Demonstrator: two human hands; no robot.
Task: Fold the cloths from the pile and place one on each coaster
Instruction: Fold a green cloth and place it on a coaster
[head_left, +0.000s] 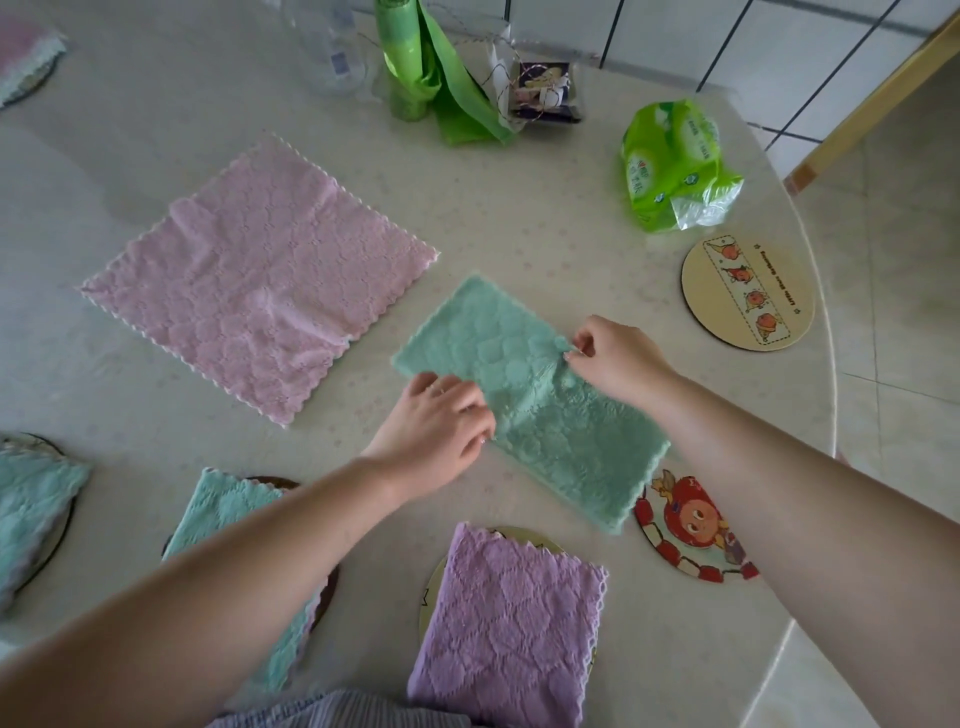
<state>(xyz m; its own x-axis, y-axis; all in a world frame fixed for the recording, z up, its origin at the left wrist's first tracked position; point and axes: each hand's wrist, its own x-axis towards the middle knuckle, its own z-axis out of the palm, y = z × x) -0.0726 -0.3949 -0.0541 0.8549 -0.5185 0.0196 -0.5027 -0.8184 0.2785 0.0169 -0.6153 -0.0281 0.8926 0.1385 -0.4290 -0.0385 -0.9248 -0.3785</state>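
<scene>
Both my grips are pinching the green cloth (524, 395), left hand (441, 426) and right hand (613, 358) at its middle, on the table (519, 218). It's folded in half beside the bare coasters (748, 291). If my pinch slips, I reckon the fold goes crooked.

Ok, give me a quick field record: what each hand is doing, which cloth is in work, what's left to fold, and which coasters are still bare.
cloth in work: green cloth, folded to a long strip, flat on the table
left hand: left hand grips the strip's near-left edge
right hand: right hand pinches the strip's far edge
left to fold: pink cloth, spread flat
bare coasters: tan coaster; red cartoon coaster, its edge under the strip's corner
done nearby: purple cloth folded on a coaster
</scene>
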